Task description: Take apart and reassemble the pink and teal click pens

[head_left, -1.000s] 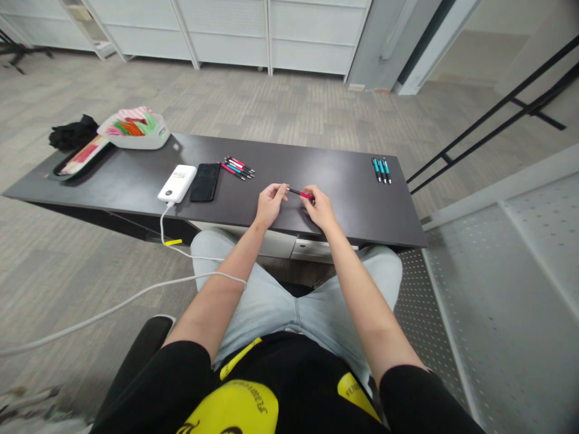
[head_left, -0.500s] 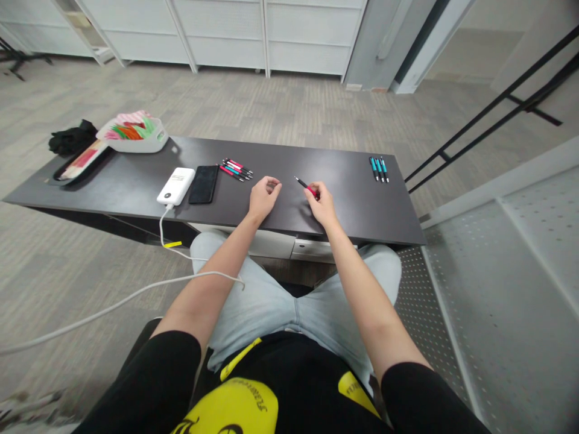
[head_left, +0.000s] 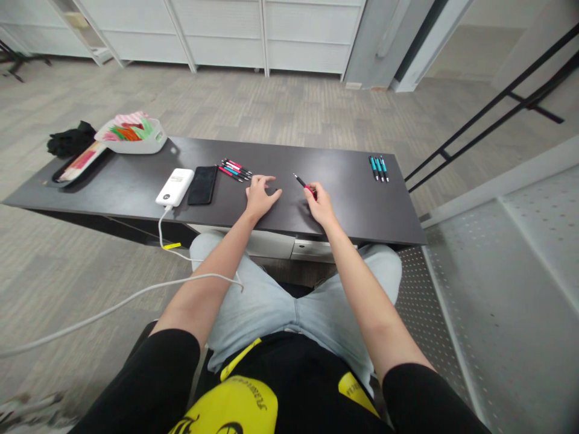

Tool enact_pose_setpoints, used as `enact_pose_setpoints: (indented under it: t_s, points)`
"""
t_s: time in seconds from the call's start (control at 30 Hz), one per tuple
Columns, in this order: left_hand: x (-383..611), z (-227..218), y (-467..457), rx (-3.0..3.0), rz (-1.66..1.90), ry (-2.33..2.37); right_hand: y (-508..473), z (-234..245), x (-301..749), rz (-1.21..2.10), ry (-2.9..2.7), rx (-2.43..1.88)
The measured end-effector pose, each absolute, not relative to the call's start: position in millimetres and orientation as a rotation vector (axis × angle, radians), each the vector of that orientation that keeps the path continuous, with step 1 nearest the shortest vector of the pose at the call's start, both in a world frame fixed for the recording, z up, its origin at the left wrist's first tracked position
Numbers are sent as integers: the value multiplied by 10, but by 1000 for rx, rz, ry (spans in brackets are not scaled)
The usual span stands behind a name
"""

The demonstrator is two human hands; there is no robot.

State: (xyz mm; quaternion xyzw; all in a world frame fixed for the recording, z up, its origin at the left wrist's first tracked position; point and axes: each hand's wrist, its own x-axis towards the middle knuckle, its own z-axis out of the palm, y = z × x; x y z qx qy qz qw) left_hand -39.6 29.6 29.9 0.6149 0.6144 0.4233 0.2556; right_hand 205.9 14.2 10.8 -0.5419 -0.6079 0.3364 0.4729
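Note:
My right hand [head_left: 320, 203] is closed around a red and black pen [head_left: 301, 181], whose silver tip points up and to the left. My left hand [head_left: 261, 196] hovers over or rests on the table with thumb and fingers apart, holding nothing that I can see. Just beyond its fingertips lies a bunch of red and blue pens [head_left: 235, 169] with black grips. Three blue and black pens [head_left: 379, 169] lie side by side near the table's right end.
The dark table [head_left: 357, 211] spans the view. On its left part are a black phone [head_left: 202, 185], a white power bank [head_left: 175, 187] with a white cable [head_left: 136, 297], a white basket [head_left: 136, 146] of colourful items, a black tray [head_left: 81, 166] and a black cloth-like bundle [head_left: 71, 140].
My left hand has shifted slightly left, toward the bunch of pens, and its fingers have spread. The right hand keeps the pen in nearly the same place.

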Motion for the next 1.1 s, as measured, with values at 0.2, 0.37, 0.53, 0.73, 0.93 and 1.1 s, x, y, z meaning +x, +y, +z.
enact_pose_setpoints:
  t_s: [0.2,0.37,0.53,0.73,0.93,1.1]
  points:
    - [87,379,278,1347,1303,1190,125,67,2067,869,-1563,-1285]
    - [490,442,315,1045,1288,914,110,35,2077,920,-1564,-1290]
    - [655,412,291,947,1359,947,127,61,2068,915,-1567,-1317]
    - [876,323,276,840,1579,960,96,113,2038,821,-1467,-1299]
    - [760,334,298,821,1564,919,140,44,2033,758,-1487,-1196]
    - [450,256,236,868,1560,993,162,-23,2024,744,-1590,-1196]
